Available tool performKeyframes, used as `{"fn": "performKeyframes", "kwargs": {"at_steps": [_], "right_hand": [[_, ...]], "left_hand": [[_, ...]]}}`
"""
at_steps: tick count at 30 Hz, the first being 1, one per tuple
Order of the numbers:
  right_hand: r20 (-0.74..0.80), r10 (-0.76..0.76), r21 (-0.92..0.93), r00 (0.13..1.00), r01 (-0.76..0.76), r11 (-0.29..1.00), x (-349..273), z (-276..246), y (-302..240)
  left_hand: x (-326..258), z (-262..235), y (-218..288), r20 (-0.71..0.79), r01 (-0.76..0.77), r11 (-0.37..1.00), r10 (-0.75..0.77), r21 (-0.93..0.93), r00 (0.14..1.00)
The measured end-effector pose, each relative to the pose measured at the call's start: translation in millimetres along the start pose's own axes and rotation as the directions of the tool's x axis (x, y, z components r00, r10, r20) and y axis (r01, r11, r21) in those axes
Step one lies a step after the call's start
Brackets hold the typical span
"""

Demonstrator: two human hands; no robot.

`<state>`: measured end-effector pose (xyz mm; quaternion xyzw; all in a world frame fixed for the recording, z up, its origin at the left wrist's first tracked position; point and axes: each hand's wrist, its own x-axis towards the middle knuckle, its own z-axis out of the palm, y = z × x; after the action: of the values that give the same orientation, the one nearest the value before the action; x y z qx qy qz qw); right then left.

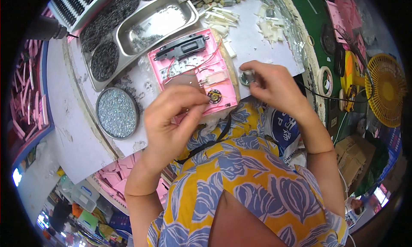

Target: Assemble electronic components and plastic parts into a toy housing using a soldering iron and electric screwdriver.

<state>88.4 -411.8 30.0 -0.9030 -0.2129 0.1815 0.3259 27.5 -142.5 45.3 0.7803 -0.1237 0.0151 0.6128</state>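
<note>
A pink plastic housing (189,58) lies open on the white worktable (253,41), with a black part (182,47), a small circuit board, red wires and a little round speaker (214,96) inside it. My left hand (171,118) rests on the housing's near edge, fingertips pinched close to the round speaker; I cannot tell if anything is between them. To the right of the housing, my right hand (274,86) holds a small round metal part (248,77) between thumb and fingers.
A steel tray (156,25) and heaps of small dark screws (103,58) lie at the far left, with a round tin of shiny bits (117,112). White plastic pieces (223,17) are scattered at the back. A yellow fan (386,88) stands right.
</note>
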Motion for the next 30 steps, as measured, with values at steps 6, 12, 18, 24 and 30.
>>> {"fn": "performKeyframes", "kwargs": {"at_steps": [6,12,18,24,30], "right_hand": [[-0.038,0.085,0.795,0.996,-0.021,0.606,-19,1,-27],[0.097,-0.040,0.930,0.994,-0.077,0.359,-7,26,-41],[0.139,-0.036,0.927,0.990,-0.117,0.357,0,28,-43],[0.103,-0.029,0.820,0.994,-0.068,0.568,-3,28,-42],[-0.112,-0.138,0.613,0.984,0.177,0.770,-6,33,-45]], "left_hand": [[-13,28,-1,-0.003,0.223,0.942,-0.231,-0.249,0.973],[-13,31,-1,0.016,0.245,0.916,-0.253,-0.316,0.967],[-12,30,-2,-0.012,0.245,0.916,-0.263,-0.319,0.965],[-14,27,-6,-0.002,0.231,0.913,-0.246,-0.335,0.969],[-16,25,-6,-0.045,0.156,0.928,-0.181,-0.339,0.982]]}}
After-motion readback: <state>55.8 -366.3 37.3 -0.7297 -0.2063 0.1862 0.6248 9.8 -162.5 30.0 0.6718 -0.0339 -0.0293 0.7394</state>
